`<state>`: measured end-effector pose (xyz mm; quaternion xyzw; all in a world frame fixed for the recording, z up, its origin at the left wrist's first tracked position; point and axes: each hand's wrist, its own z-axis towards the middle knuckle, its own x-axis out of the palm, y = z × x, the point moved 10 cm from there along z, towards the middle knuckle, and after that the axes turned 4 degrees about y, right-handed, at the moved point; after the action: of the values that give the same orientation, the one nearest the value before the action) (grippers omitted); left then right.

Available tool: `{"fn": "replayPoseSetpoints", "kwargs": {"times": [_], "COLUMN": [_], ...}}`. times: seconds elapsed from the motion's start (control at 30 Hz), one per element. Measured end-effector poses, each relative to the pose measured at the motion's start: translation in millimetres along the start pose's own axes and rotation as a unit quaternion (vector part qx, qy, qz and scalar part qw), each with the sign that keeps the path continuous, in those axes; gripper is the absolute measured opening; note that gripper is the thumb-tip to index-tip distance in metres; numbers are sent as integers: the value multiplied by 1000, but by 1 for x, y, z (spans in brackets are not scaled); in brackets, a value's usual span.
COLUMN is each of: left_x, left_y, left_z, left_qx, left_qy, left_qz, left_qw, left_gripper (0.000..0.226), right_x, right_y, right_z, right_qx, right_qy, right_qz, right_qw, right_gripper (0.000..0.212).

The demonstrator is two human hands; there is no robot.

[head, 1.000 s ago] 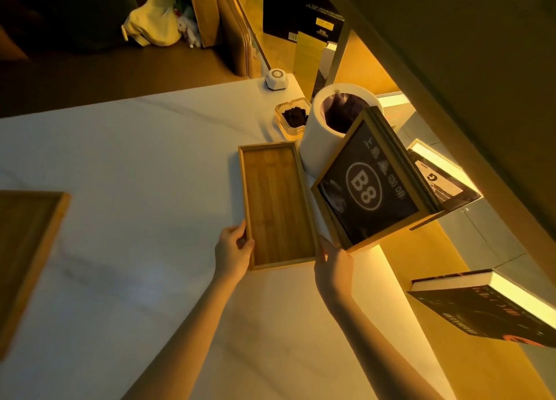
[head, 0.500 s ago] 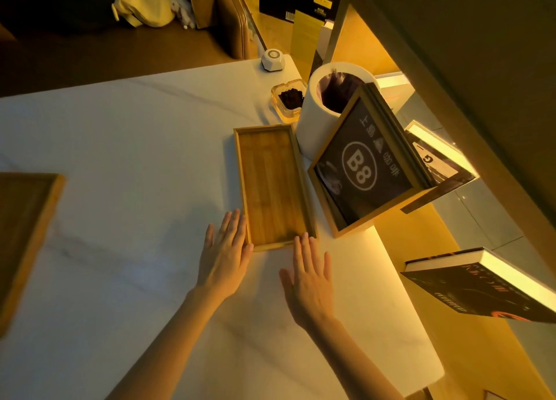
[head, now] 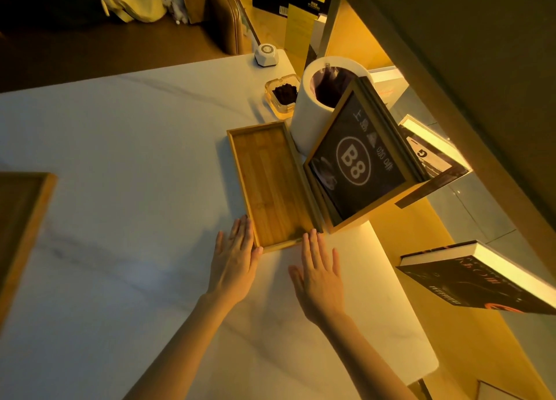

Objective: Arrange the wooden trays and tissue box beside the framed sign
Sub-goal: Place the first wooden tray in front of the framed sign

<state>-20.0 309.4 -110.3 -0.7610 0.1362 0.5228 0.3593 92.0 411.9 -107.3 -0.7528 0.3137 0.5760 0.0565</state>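
Observation:
A long, shallow wooden tray [head: 270,183] lies on the white marble table [head: 126,189], its right side against the wood-framed black "B8" sign [head: 358,165]. My left hand [head: 234,261] rests flat with fingers apart at the tray's near-left corner, fingertips touching its rim. My right hand [head: 320,275] lies flat and spread at the near-right corner, fingertips at the rim. Neither hand holds anything. A second wooden tray [head: 21,225] sits at the far left, cut off by the frame. No tissue box is in view.
A white cylindrical bin [head: 307,114] with a dark liner stands behind the sign. A glass ashtray [head: 282,96] and a small white call button [head: 266,55] sit near the far table edge. Books [head: 481,282] rest on lit shelves to the right.
Both hands let go of the tray's near end and flattened on the table at its corners. The tray now lies close against the sign.

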Motion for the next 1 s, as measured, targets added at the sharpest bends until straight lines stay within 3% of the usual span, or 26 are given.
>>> {"fn": "replayPoseSetpoints", "kwargs": {"times": [0.17, 0.3, 0.63, 0.8, 1.0], "left_x": [6, 8, 13, 13, -15], "left_y": [-4, -7, -8, -8, -16], "left_z": [0, -1, -1, -1, -3], "left_qx": [-9, -14, -19, -20, -4], "left_qy": [-1, 0, 4, 16, 9], "left_qz": [-8, -25, -28, -22, -23], "left_qw": [1000, 1000, 999, 999, 1000], "left_gripper": [76, 68, 73, 75, 54], "right_x": [-2, 0, -3, -15, -27], "right_y": [-6, -10, -11, -6, 4], "right_z": [1, 1, 1, 2, 9], "right_qx": [-4, 0, -3, 12, 27], "right_qy": [-4, -2, 6, -33, 32], "right_qz": [-7, -15, -6, -46, -57], "right_qw": [1000, 1000, 1000, 998, 997], "right_gripper": [70, 68, 69, 64, 58]}}
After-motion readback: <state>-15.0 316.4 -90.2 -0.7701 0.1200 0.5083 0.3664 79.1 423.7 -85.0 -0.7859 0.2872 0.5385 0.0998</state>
